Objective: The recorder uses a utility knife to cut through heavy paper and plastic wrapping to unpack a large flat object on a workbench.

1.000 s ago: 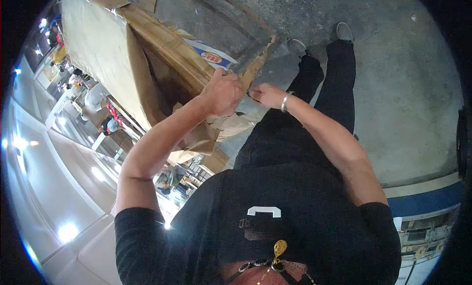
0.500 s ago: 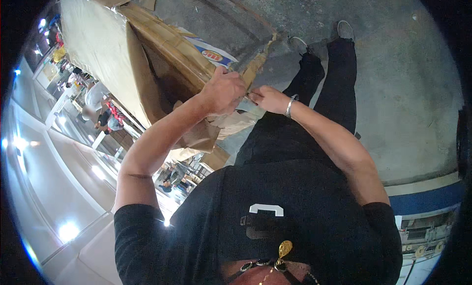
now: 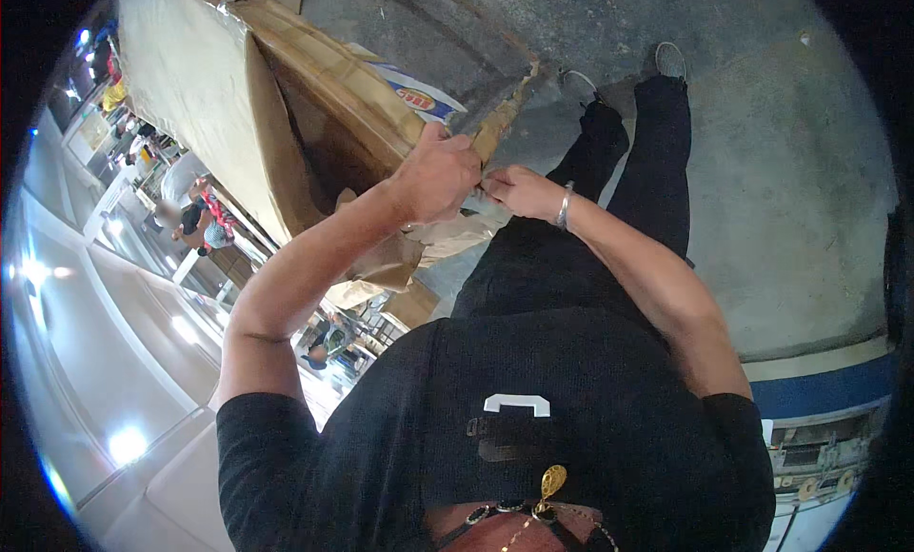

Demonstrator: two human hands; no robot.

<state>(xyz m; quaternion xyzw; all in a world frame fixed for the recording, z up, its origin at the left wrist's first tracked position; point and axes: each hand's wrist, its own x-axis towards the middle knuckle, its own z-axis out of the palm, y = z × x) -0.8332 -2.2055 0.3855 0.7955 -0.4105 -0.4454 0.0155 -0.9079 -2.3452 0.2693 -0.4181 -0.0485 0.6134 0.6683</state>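
Closer together than a second earlier, the bare left hand [image 3: 436, 178] and right hand [image 3: 525, 192] nearly met at a ragged brown cardboard strip [image 3: 492, 133], the former's fingers curled and the latter's pinched, whatever they grasped being hidden; a tan cardboard box [image 3: 195, 100] stretched away leftward, stained grey concrete floor [image 3: 781, 171] spread around, and distant people [image 3: 181, 179] showed below a white, brightly lit ceiling [image 3: 105, 328]

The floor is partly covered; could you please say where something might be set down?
Bare floor spreads from the right trouser leg to the pale strip. The left side is crowded: left hand and right hand close together beside the wrapped package.
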